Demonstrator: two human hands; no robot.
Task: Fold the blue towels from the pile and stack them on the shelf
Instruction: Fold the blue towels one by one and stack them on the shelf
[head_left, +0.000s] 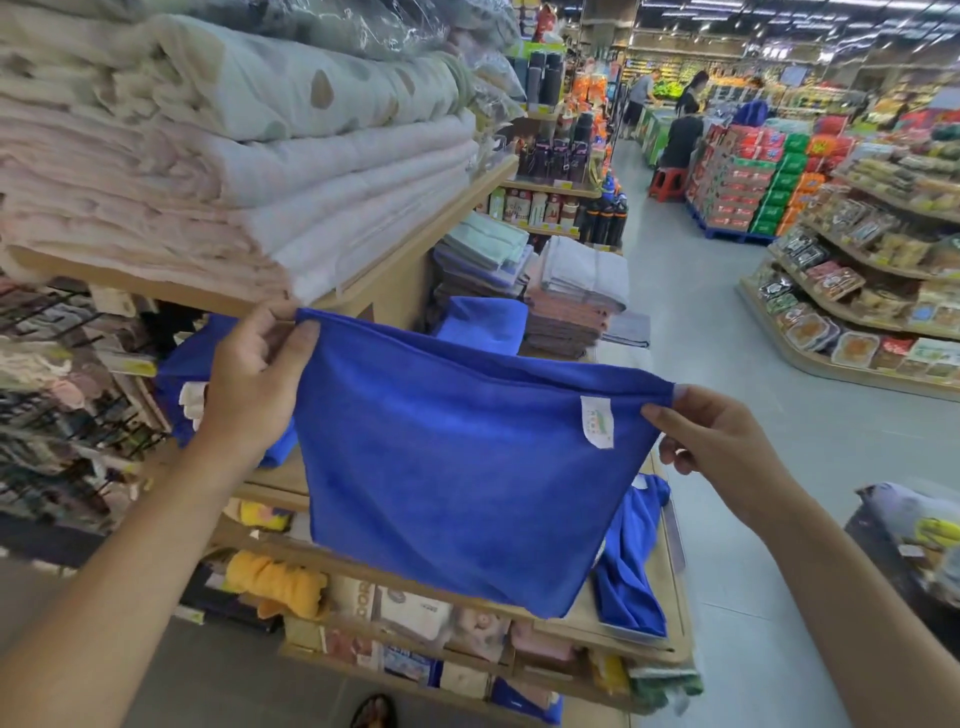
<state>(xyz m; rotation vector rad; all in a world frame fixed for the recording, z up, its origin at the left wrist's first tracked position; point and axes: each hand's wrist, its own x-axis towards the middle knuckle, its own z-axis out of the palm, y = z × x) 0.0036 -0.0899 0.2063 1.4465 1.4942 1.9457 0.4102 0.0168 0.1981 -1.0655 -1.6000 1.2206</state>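
Left hand (260, 374): pinching the towel's upper left corner, thumb and fingers clamped on the hem, close under the upper shelf's edge.
Right hand (719, 444): pinching the upper right corner, fingers curled onto the hem just beside the white label (597, 422).
Blue towel (457, 467): hanging in the air between the two hands, spreading flat in front of the wooden shelf (275, 480), with the top edge sagging a little.
Pile: more blue cloth is lying loose on that shelf. One draped towel (631, 561) is hanging off the right end, and a bunched towel (176, 374) is sitting at the left behind the wrist.
Risk, skew: with that top edge sagging, the corners are likely missing each other if the hands come together unevenly, and the fold is coming out crooked.
Risk, drop: both grips are sitting on corners only (soft, slippery-looking cloth), so one pinch loosening is probably sending the towel to the floor.
Risk, snag: the lower right corner is dangling near the draped towel. A careless swing could be dragging that one off the shelf.
Risk, bump: the left hand is working right under the stacked quilts (208, 182), so lifting higher could be nudging them.
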